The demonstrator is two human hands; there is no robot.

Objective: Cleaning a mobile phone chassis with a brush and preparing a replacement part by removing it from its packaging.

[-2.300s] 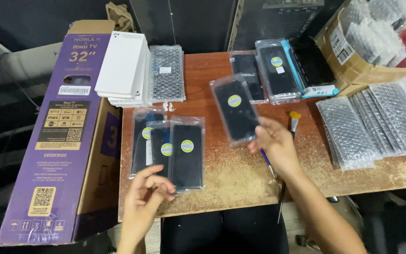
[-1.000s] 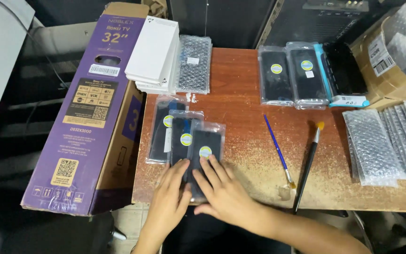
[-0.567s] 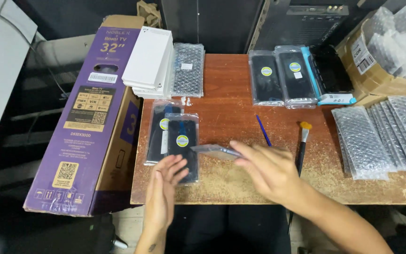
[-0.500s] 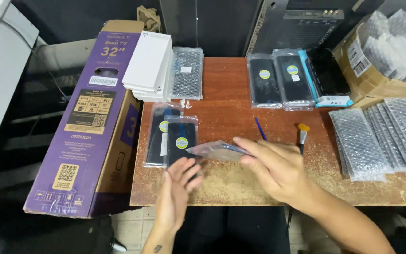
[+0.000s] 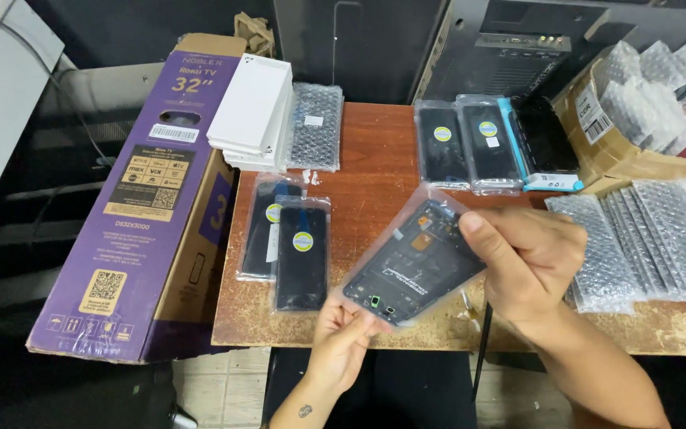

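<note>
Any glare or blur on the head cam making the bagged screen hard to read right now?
Head view: sharp, evenly lit; the bagged screen, held between left hand and right hand, shows its back clearly, with mild sheen on the plastic. Bubble-wrap packs glint. Background beyond the table is dark.

Bright overhead light, dark surroundings, mostly sharp

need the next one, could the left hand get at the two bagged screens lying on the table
Probably yes: the left hand is close to the two bagged screens, nothing between, but its grip is on the held screen.
</note>
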